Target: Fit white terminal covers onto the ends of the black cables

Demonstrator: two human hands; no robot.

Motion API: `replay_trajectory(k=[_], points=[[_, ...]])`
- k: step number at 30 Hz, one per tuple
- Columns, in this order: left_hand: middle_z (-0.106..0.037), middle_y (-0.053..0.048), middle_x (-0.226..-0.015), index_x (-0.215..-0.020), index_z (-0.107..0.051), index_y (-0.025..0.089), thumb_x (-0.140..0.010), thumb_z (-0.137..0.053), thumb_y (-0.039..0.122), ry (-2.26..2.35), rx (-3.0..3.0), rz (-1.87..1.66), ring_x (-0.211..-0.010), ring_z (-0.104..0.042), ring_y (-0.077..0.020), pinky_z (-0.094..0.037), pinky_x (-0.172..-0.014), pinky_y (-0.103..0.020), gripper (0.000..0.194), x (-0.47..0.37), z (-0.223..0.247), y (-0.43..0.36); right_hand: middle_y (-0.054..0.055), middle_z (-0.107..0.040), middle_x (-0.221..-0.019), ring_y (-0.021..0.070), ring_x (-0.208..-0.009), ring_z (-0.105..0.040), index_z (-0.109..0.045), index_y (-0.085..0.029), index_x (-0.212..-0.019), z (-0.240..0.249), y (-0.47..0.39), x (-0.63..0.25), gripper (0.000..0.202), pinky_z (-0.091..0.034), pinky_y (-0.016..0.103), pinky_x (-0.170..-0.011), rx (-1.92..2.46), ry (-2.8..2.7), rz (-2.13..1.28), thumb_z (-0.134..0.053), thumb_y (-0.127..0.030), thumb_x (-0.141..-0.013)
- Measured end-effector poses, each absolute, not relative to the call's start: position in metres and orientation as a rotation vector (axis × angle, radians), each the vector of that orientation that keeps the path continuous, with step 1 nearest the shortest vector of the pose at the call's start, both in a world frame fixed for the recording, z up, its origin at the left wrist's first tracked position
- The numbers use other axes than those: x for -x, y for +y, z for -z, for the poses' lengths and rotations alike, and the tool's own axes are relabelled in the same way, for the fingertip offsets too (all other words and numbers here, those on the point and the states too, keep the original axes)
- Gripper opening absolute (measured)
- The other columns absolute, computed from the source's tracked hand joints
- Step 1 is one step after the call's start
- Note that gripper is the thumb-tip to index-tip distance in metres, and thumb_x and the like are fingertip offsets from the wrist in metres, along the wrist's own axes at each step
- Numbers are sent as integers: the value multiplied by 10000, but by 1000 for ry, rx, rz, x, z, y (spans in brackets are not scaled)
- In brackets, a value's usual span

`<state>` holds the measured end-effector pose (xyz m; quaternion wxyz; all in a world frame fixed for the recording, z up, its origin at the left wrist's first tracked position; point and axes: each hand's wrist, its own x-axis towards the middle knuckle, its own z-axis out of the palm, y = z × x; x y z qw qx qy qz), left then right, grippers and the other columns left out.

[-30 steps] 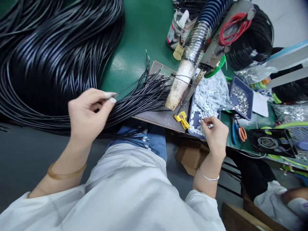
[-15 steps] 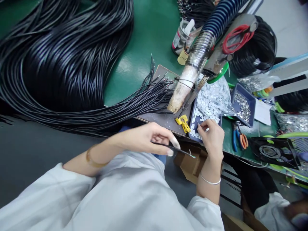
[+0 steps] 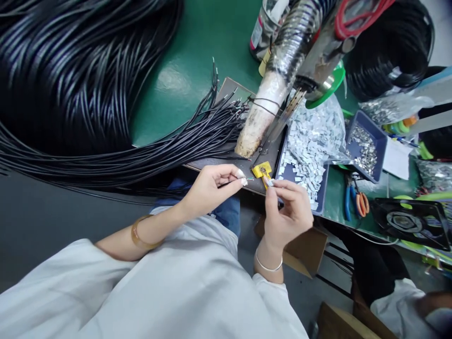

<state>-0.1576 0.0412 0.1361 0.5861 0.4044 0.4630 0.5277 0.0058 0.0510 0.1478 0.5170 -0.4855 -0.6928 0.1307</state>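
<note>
My left hand [image 3: 212, 188] pinches a thin black cable [image 3: 229, 182] close to its end, where fine stripped wires [image 3: 250, 179] poke out past the fingertips. Facing it, my right hand [image 3: 287, 209] holds a small whitish flat piece [image 3: 270, 182] between thumb and fingers. That piece is in front of a yellow clip [image 3: 262, 169] at the board's edge; whether they touch I cannot tell. Just beyond my right hand, many similar pale pieces [image 3: 305, 157] lie in a blue-grey tray [image 3: 320, 200], partly in a clear bag.
Black cables [image 3: 151, 165] run in a bundle onto the board [image 3: 201, 162]. A taped hose [image 3: 263, 106] hangs over it. Further right are a tray of metal parts [image 3: 377, 165], blue-handled pliers [image 3: 348, 202], orange-handled scissors [image 3: 362, 203] and a fan [image 3: 406, 222]. Another person's sleeve [image 3: 391, 301] shows lower right.
My right hand has come left from the tray of pale pieces with one in its fingers. My left hand has drawn the cable end back and up, and its fingers have closed near the tip.
</note>
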Motion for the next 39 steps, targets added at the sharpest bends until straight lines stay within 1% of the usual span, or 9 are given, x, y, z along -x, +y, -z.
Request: replay_trajectory(k=[3, 7, 14, 20, 22, 27, 30, 35, 39], points=[[-535, 48, -545, -730, -608, 138, -819, -682, 219, 994, -901, -1144, -474, -436, -44, -338, -461, -161, 140, 160, -142, 42, 14, -707, -903, 154, -857, -689, -696, -237, -836, -138, 55, -2, 63, -606, 340, -749, 1160, -1659, -543, -669, -182, -851], [-562, 31, -542, -689, -598, 130, -831, -687, 238, 924, -888, -1038, -445, -396, -33, -297, -434, -167, 199, 163, -145, 43, 32, -705, -963, 154, -883, -694, -712, -235, -886, -135, 58, -2, 57, -609, 317, -726, 1150, -1651, -798, -660, -223, -864], [-578, 25, -527, -712, -647, 123, -796, -730, 262, 902, -873, -982, -477, -469, -58, -359, -474, -176, 182, 164, -145, 44, 34, -706, -950, 164, -905, -684, -711, -242, -880, -136, 54, -3, 59, -604, 342, -766, 1163, -1707, -712, -662, -222, -855], [-637, -2, -631, -757, -692, 118, -784, -722, 223, 838, -967, -974, -542, -552, -77, -436, -519, -184, 113, 167, -141, 44, 48, -707, -937, 173, -894, -700, -692, -217, -824, -135, 59, -5, 86, -616, 350, -776, 1074, -1680, -1017, -635, -261, -871], [-629, 4, -609, -761, -665, 120, -796, -706, 220, 873, -962, -995, -528, -548, -73, -434, -516, -178, 114, 168, -141, 44, 46, -705, -947, 176, -906, -703, -689, -220, -859, -136, 59, -5, 85, -622, 367, -787, 1096, -1656, -920, -612, -240, -886], [-591, 54, -532, -958, -619, 152, -832, -688, 258, 972, -881, -1077, -470, -494, -59, -390, -493, -158, 179, 167, -141, 43, 26, -725, -957, 177, -910, -707, -669, -270, -993, -140, 47, -3, 187, -619, 368, -766, 1072, -1715, -279, -602, -136, -880], [-594, 41, -569, -856, -679, 128, -801, -714, 235, 968, -858, -1138, -504, -494, -51, -398, -515, -159, 126, 165, -141, 45, 6, -745, -944, 152, -826, -718, -652, -276, -1001, -137, 42, 0, 239, -616, 309, -718, 940, -1882, -62, -692, -125, -821], [-666, 15, -666, -711, -696, 118, -680, -756, 109, 989, -801, -1244, -608, -560, -63, -443, -597, -160, 68, 162, -141, 51, 33, -742, -953, 163, -888, -724, -627, -233, -987, -133, 49, 5, 188, -619, 330, -766, 1010, -1790, -187, -627, -98, -857], [-694, -2, -684, -751, -745, 122, -734, -719, 151, 1032, -837, -1237, -632, -582, -80, -461, -625, -178, 42, 162, -140, 52, 34, -739, -948, 171, -904, -724, -619, -215, -918, -132, 56, 5, 113, -623, 355, -778, 1045, -1734, -410, -624, -116, -864]])
